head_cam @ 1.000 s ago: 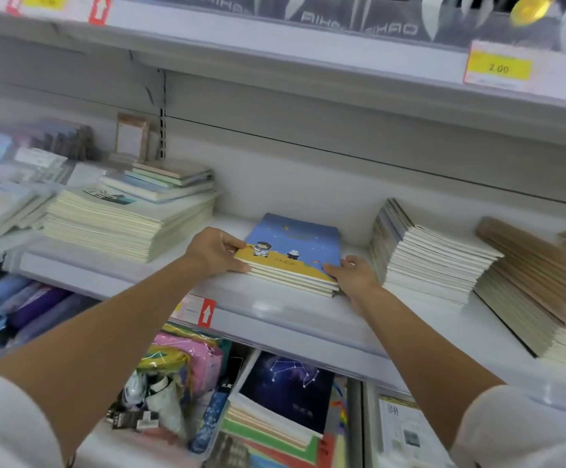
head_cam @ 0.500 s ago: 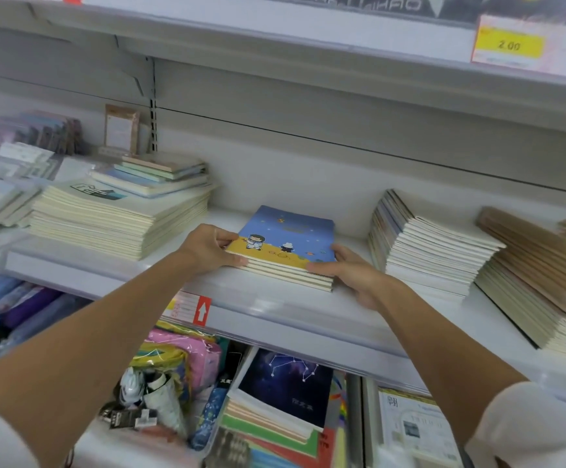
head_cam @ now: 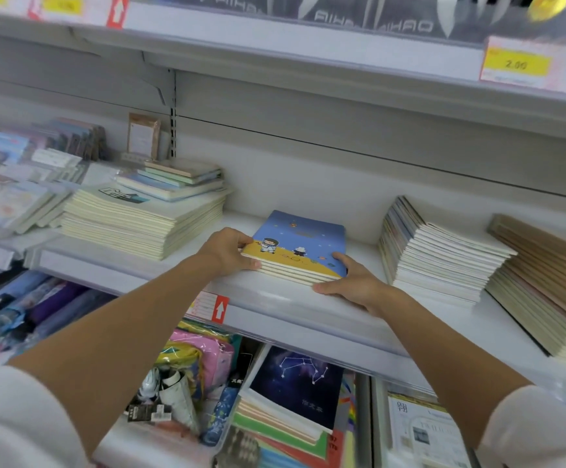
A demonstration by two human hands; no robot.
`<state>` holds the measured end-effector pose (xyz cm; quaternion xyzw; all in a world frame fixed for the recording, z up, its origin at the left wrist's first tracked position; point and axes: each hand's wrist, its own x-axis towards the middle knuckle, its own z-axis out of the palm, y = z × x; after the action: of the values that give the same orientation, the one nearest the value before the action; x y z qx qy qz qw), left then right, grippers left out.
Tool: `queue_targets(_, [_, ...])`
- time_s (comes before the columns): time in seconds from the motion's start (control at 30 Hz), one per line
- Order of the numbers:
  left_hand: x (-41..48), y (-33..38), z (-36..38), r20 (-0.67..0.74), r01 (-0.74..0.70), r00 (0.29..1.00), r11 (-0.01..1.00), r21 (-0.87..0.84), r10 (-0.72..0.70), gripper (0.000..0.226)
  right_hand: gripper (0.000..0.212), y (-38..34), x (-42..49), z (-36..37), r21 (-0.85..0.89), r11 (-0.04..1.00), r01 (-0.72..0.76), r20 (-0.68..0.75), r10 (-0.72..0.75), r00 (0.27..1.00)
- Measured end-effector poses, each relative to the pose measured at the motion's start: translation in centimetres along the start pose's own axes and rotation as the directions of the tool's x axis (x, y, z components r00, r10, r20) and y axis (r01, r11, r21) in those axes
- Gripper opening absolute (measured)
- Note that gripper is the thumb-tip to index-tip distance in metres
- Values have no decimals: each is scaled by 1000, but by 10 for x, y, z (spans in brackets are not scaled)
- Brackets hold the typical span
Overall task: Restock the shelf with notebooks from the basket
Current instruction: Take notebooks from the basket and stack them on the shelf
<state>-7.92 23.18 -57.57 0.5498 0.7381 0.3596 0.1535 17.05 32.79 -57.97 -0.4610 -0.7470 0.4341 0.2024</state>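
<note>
A short stack of notebooks with a blue and yellow cartoon cover [head_cam: 300,244] lies on the white shelf [head_cam: 275,298], in the gap between two taller piles. My left hand [head_cam: 229,249] grips the stack's near left corner, thumb along its front edge. My right hand [head_cam: 352,282] holds the near right corner, fingers on the cover and thumb against the page edges. No basket is in view.
A tall cream pile [head_cam: 140,217] topped by small pastel notebooks stands to the left. To the right lean a white stack [head_cam: 440,255] and a brown-covered one [head_cam: 545,285]. On the lower shelf lie a dark constellation notebook [head_cam: 295,386] and pink packs [head_cam: 200,356].
Both hands stayed on the blue stack. My right hand shifted from beside its right corner to over the corner, fingers now on the cover. The camera drifted a little.
</note>
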Motion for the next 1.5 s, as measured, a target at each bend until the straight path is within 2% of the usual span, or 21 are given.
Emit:
queue_targets(0.1, [-14, 8, -7, -87, 1, 996, 999, 39, 3, 41, 91, -15, -17, 7, -74, 996, 45, -76, -50, 996])
queue_targets(0.17, [-32, 14, -15, -234, -27, 972, 999, 40, 35, 19, 74, -29, -33, 19, -108, 978, 180, -205, -199, 958])
queue_targets(0.27, [-69, 14, -28, -384, -30, 923, 1000, 6, 30, 28, 34, -53, -67, 53, -86, 902, 424, -414, -419, 808])
queue_targets(0.3, [-83, 9, -33, -388, -22, 922, 999, -30, 8, 28, 26, -61, -78, 67, -50, 880, 473, -439, -445, 781])
queue_targets(0.37, [-115, -7, -44, -355, -1, 934, 998, -66, -22, 27, 21, -75, -99, 98, 29, 855, 518, -431, -456, 779])
queue_targets(0.47, [-170, -42, -67, -303, 69, 949, 995, -67, -86, 29, 19, -86, -124, 151, 80, 858, 508, -318, -461, 828])
queue_targets(0.53, [-209, -69, -81, -276, 166, 948, 986, 12, -156, 31, 13, -89, -137, 190, 68, 876, 478, -207, -457, 865])
queue_targets(0.67, [-287, -135, -92, -231, 360, 910, 932, 26, -345, 42, 6, -91, -161, 270, 21, 902, 431, 11, -431, 902])
queue_targets(0.8, [-358, -201, -86, -155, 539, 832, 842, 2, -532, 39, 12, -82, -187, 345, -16, 914, 406, 202, -395, 896])
queue_targets(0.97, [-429, -259, -71, -148, 688, 705, 719, -98, -694, 39, 10, -49, -216, 419, -52, 956, 289, 349, -254, 902])
queue_targets(1.07, [-470, -288, -59, -121, 746, 617, 627, -224, -777, 36, 11, -19, -230, 454, -98, 969, 226, 456, -159, 876])
queue_targets(1.2, [-528, -327, -46, -151, 767, 511, 528, -366, -846, 40, 4, 28, -244, 484, -236, 952, 197, 612, -11, 791])
queue_targets(1.33, [-583, -362, -29, -114, 834, 278, 299, -464, -954, 29, 14, 56, -247, 504, -339, 923, 183, 689, 112, 716])
queue_targets(1.4, [-604, -375, -14, -77, 878, 243, 253, -406, -967, 30, 28, 64, -246, 511, -380, 909, 168, 704, 167, 691])
queue_targets(1.5, [-618, -381, 10, 20, 958, 226, 219, -185, -974, 15, 41, 75, -244, 520, -429, 886, 176, 721, 218, 658])
